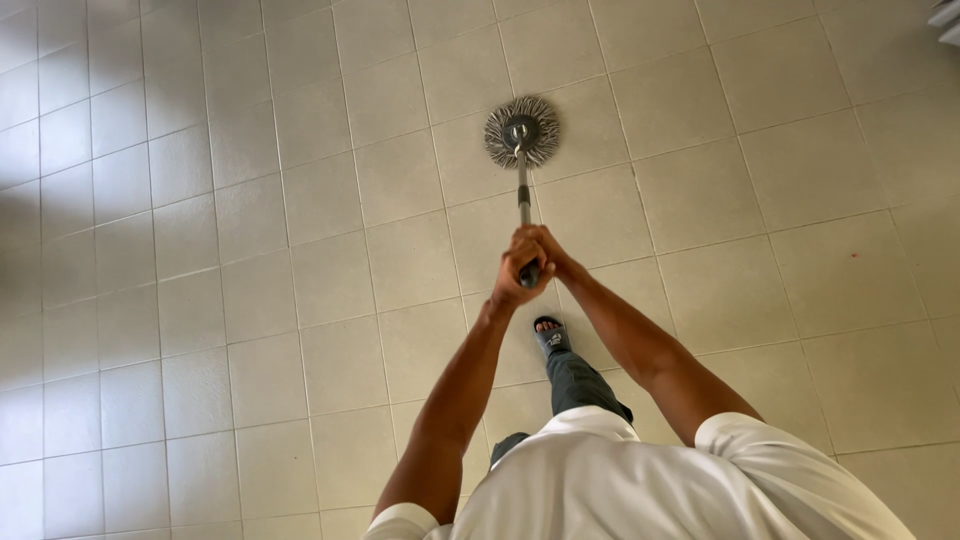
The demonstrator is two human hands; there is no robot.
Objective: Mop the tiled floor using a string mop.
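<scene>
A round grey string mop head (522,131) rests flat on the tiled floor (300,250) ahead of me. Its metal handle (523,195) runs back toward me. My left hand (516,274) and my right hand (549,251) are both wrapped around the dark grip at the handle's near end, one against the other, arms stretched forward. Below the hands my foot in a dark sandal (550,335) steps forward, under a dark trouser leg.
Pale square tiles with thin grout lines fill the whole view. A small red speck (853,256) lies on a tile at the right. A light-coloured object's corner (945,18) shows at the top right edge.
</scene>
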